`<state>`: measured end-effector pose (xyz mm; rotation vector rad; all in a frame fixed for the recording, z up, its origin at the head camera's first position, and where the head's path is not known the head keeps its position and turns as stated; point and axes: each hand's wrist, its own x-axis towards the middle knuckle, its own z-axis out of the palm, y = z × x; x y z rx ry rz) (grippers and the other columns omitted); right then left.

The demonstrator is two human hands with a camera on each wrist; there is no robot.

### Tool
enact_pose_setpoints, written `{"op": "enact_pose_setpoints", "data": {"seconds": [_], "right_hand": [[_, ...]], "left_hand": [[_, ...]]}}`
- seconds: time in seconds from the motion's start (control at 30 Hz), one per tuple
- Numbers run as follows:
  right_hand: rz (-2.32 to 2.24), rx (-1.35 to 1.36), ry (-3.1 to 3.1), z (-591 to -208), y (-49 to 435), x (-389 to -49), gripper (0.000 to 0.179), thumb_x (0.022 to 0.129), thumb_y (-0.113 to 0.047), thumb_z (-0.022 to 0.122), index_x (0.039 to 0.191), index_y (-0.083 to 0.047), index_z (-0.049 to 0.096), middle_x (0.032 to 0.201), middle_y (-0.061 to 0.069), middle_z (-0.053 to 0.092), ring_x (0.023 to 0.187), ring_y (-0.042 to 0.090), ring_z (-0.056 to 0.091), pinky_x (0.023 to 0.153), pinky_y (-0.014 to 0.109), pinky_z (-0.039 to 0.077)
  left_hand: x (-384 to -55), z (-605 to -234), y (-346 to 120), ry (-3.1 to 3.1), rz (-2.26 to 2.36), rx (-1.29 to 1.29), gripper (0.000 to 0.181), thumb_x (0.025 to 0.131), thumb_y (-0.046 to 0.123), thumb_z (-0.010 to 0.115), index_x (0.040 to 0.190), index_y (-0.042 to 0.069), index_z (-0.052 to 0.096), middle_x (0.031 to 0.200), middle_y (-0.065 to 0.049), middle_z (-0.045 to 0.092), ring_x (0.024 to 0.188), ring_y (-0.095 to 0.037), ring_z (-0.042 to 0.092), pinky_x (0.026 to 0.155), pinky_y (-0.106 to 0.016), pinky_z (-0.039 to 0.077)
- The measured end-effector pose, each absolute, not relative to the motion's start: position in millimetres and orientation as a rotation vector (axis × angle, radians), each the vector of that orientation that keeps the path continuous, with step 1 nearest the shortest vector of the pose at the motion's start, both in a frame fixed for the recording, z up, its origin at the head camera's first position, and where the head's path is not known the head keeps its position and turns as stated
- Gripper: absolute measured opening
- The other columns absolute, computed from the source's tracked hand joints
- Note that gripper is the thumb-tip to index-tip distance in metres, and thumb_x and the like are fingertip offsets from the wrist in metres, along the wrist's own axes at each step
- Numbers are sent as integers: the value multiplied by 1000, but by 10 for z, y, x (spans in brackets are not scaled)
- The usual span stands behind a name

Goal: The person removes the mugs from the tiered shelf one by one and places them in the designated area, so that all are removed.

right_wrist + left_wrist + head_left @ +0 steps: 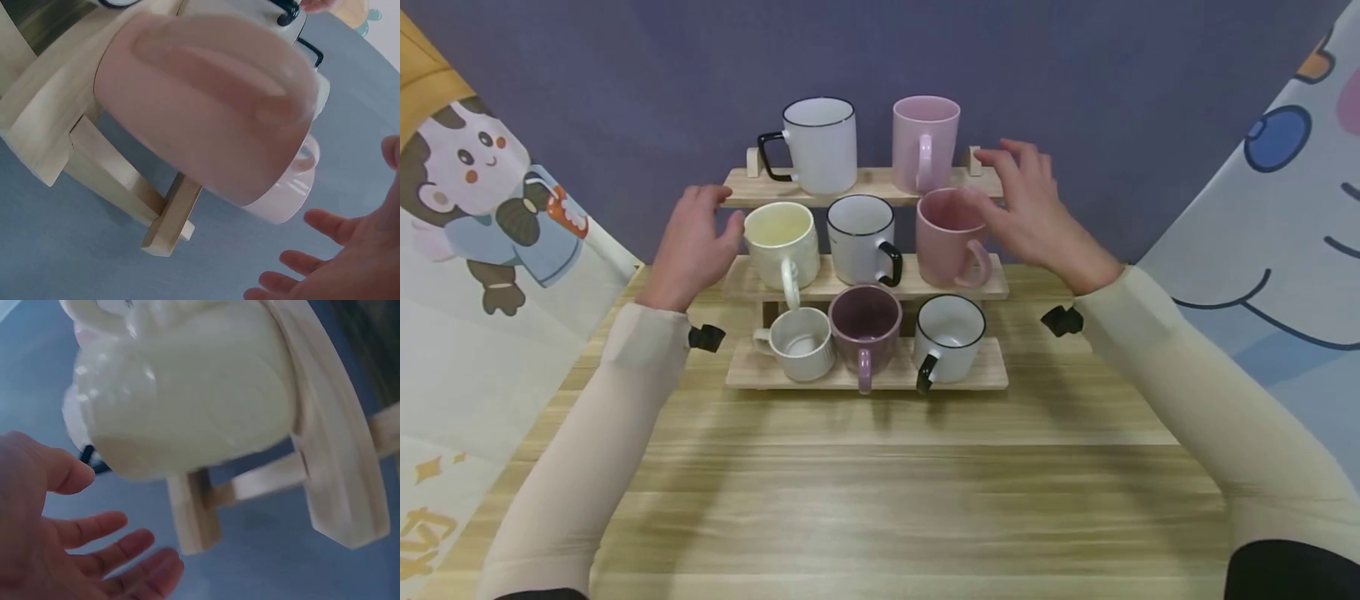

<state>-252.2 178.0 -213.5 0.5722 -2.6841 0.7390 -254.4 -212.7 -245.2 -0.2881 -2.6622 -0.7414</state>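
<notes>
My left hand (695, 242) is beside the pale yellow mug (782, 250) at the left end of the middle shelf. In the left wrist view its fingers (100, 528) are spread and hold nothing. My right hand (1030, 204) is at the right end, its thumb overlapping the rim of the dusty pink mug (943, 246) in the head view. In the right wrist view a gap shows between those relaxed fingers (328, 225) and the pink mug. Between these two mugs stands a white mug (859, 242) with black rim and handle.
A three-tier wooden rack (745, 367) stands on the wood-grain table (880, 500). Its top shelf bears a white mug (823, 150) and a light pink mug (917, 137). Along the bottom are a small cream cup (805, 354), a purple mug (868, 333) and a black-rimmed white mug (951, 346).
</notes>
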Motion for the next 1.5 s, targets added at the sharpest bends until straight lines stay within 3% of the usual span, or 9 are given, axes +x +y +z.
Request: {"op": "enact_pose_setpoints", "data": {"seconds": [0.27,0.73,1.1,1.5], "right_hand": [[834,454,-2751,-2026,1738,-2729,70,93,-51,45,148,-11,28,149,14,20,135,28,15,105,55,22],[901,423,-2764,-1841,1674,-3061,75,91,-47,53,149,-11,24,151,6,25,136,20,24,110,37,21],[884,339,-2847,-1708,1557,-3201,80,90,-54,52,151,-15,19,153,3,22,137,19,24,108,37,26],[862,296,-2914,-1590,1423,-3330,83,89,-56,51,152,-13,17,152,6,24,134,21,30,107,36,30]], "left_hand": [[-2728,-2532,-2269,-2622,-820,-276,44,98,17,40,135,-7,41,129,-24,42,116,-36,45,95,-48,37],[-2905,-2605,-2361,-2623,-798,-311,38,99,11,39,130,-7,48,132,-24,41,115,-38,41,97,-50,32],[-2989,-2649,-2392,-2587,-804,-274,32,101,16,42,120,-5,56,118,-21,47,104,-34,45,91,-46,36],[-3045,-2637,-2374,-2566,-796,-215,29,100,20,46,115,-2,59,114,-18,50,101,-31,54,89,-43,42]]}}
